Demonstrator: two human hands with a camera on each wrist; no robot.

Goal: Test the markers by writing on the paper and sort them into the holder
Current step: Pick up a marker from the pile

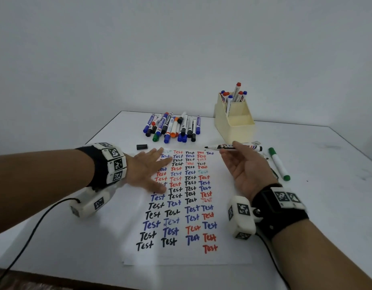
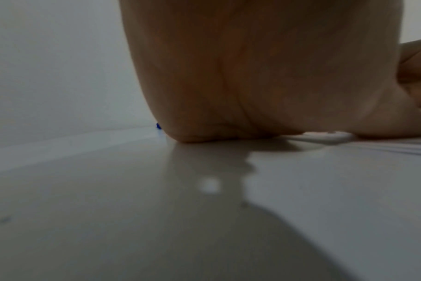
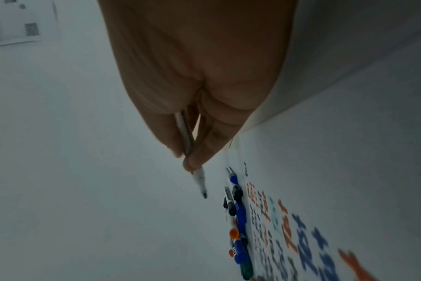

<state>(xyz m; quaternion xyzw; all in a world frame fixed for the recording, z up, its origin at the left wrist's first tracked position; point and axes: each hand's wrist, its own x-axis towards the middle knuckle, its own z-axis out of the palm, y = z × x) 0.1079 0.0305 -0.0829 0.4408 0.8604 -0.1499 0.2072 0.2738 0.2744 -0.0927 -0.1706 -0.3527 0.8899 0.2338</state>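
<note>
At frame centre, the right hand (image 1: 246, 170) pinches an uncapped black marker (image 1: 233, 147) above the paper's (image 1: 180, 256) upper edge, the left hand (image 1: 148, 170) lies flat, fingers spread, on the paper, and the holder (image 1: 235, 124) stands upper right.

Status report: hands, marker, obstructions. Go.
Left hand flat on the paper. Right hand pinches uncapped black marker, tip clear of the sheet. Black cap loose on table. Nothing obstructing.

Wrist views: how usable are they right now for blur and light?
Left wrist: dim and soft, the left hand fills it, its shadow on the table. Right wrist: the marker tip is fairly sharp; the writing on the paper smears with blur. Head: evenly lit, clearest.
</note>
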